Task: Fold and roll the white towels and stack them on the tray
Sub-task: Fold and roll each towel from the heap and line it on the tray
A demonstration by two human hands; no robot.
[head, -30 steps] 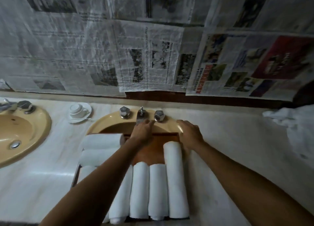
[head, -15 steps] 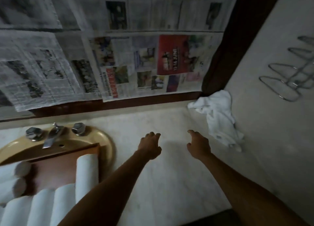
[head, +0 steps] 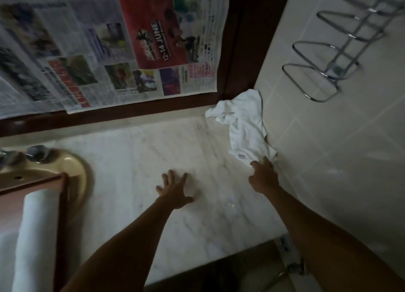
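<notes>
Dimly, crumpled towel (head: 243,125) lies on marble counter (head: 135,160).

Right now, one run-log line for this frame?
phase: reaching for next towel | right hand: touching near edge of crumpled towel | left hand: open over counter | tray: rolled towel inside

A single head-worn camera looks steeply down, close over the marble counter (head: 153,160), toward the corner wall.

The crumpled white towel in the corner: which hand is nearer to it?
Right. The right hand reaches the crumpled white towel's near edge; the left hand is spread over the counter, well apart.
</notes>
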